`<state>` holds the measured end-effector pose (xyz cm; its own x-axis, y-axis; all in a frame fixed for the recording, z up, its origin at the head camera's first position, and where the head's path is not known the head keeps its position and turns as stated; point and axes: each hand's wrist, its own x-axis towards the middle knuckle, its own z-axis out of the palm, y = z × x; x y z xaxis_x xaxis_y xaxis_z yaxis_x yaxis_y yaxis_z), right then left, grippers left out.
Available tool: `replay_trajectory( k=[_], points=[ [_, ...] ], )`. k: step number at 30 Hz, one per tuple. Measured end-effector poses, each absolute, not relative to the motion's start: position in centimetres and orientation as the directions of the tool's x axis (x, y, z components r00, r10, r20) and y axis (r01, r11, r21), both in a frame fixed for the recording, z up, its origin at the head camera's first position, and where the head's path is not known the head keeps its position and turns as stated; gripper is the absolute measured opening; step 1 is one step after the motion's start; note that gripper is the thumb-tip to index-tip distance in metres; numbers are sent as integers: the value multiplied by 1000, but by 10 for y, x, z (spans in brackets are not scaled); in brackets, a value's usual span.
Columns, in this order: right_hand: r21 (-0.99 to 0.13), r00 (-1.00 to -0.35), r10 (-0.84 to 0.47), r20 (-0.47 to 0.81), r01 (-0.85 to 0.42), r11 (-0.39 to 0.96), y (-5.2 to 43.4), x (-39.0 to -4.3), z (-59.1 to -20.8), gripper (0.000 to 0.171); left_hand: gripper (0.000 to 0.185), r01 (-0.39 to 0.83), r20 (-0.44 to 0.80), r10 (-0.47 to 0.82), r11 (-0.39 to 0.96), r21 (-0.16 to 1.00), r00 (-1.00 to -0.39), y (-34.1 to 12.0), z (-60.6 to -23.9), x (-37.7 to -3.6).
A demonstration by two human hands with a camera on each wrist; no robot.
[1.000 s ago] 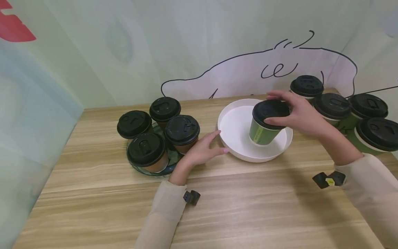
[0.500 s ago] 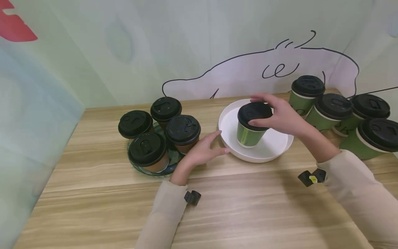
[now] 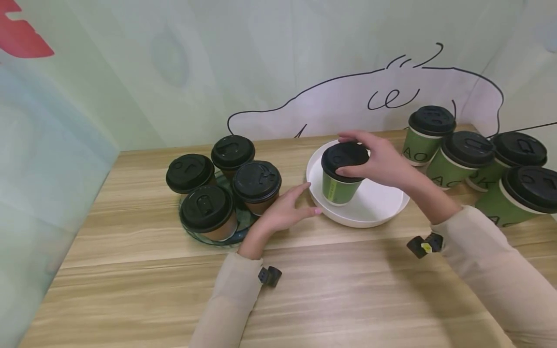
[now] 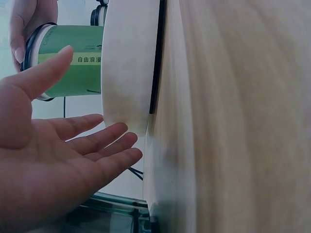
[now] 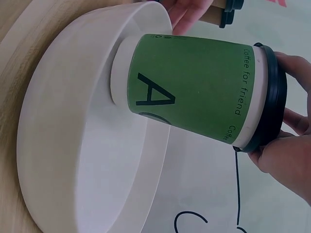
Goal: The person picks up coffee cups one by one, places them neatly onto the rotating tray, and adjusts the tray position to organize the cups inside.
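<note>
Pale walls with a black line drawing back the wooden table (image 3: pixel 174 299) I am working at. From the head view, my right hand (image 3: pixel 383 162) grips the black lid of a green cup (image 3: pixel 341 176) from above, fingers curled round its rim, and the cup stands in the left half of the white tray (image 3: pixel 383 205), which holds nothing else. My left hand (image 3: pixel 285 210) rests on the table just beside the tray's left edge, fingers straight and relaxed, holding nothing. Left of it a glass tray (image 3: pixel 191 233) carries four brown cups (image 3: pixel 256 186) with black lids, packed close together. Four more green cups (image 3: pixel 461 157) with black lids stand on the table at the far right, clear of the white tray.

Seen from the left wrist, my left hand (image 4: pixel 53 160) lies palm open, fingers loosely spread, its fingertips just short of the white tray (image 4: pixel 129 73). Beyond the tray's wall the green cup (image 4: pixel 73 60) shows, with fingers of my right hand (image 4: pixel 29 26) on its lid end.

Through the right wrist view, the green cup (image 5: pixel 194 87) has its base on the floor of the white tray (image 5: pixel 63 160), near the wall. My right hand (image 5: pixel 286 141) clasps the black lid. I cannot tell whether the cup is full.
</note>
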<state>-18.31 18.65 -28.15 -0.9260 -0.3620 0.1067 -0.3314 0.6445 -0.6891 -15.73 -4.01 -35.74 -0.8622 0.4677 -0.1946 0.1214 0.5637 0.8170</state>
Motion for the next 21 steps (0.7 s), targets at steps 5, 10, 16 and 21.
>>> replay_trajectory(
  k=[5,10,16,21],
  points=[
    [-688,-923,-367,116,-341,641,180,-185,-281,67,74,134,-187,476,562,816,-859,-41,-358,-158],
    [-687,-922,-372,109,-340,642,175,-187,-281,68,74,135,-192,480,565,814,-856,-41,-357,-157],
    [-692,-915,-386,116,-353,630,171,-188,-281,68,73,123,-200,475,565,816,-857,-41,-357,-157],
    [-693,-911,-395,118,-361,625,169,-188,-282,68,74,111,-207,472,561,820,-857,-41,-356,-157]
  ],
)
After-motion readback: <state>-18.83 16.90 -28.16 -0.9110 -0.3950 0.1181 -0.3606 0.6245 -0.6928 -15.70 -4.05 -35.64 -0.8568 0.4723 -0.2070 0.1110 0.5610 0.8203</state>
